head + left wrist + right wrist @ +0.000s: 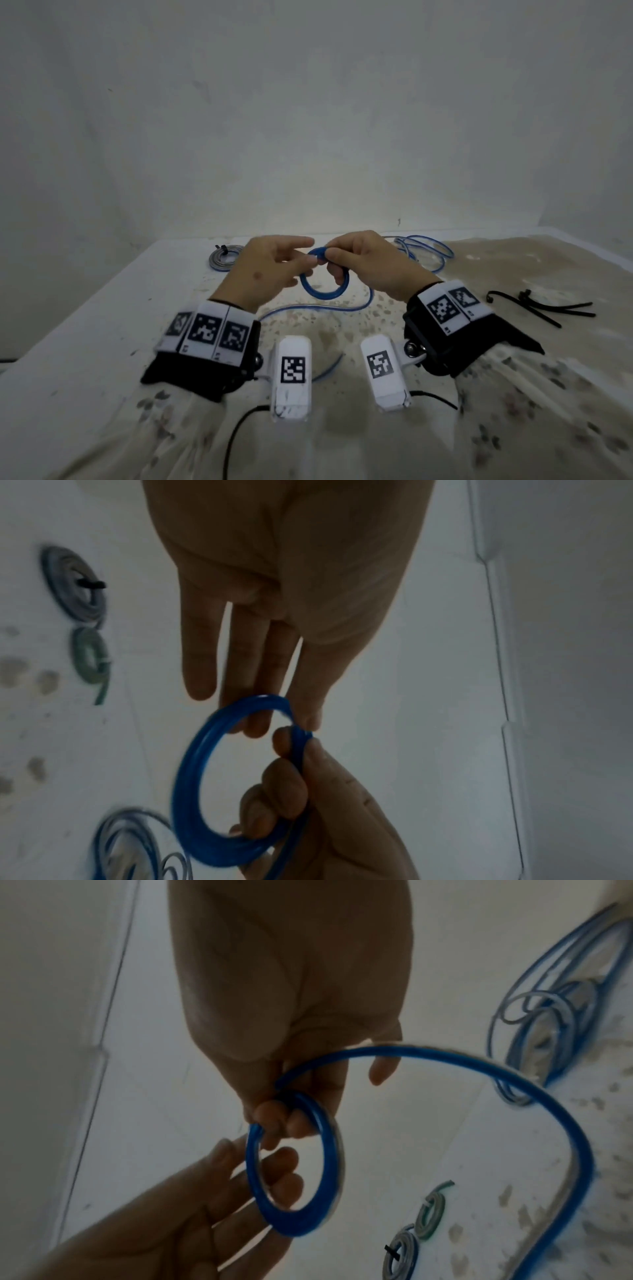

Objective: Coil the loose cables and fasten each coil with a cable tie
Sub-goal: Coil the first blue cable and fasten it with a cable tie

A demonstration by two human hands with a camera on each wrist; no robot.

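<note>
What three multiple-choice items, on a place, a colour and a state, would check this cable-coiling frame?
1. Where do the loose black cable ties lie?
A. Right of the hands
B. Left of the hands
C. Inside the grey coil

2. What colour is the coil being held?
A. Green
B. Blue
C. Grey

3. What state is the grey coil in?
A. Uncoiled
B. Held
C. Tied

Answers: 1 A, they lie on the table beyond the right hand. 2 B, blue in all views. 3 C, a black tie crosses it.

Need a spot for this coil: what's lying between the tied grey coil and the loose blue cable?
A small green coil, close beside the grey coil, on the loose blue cable's side. Both wrist views show it.
</note>
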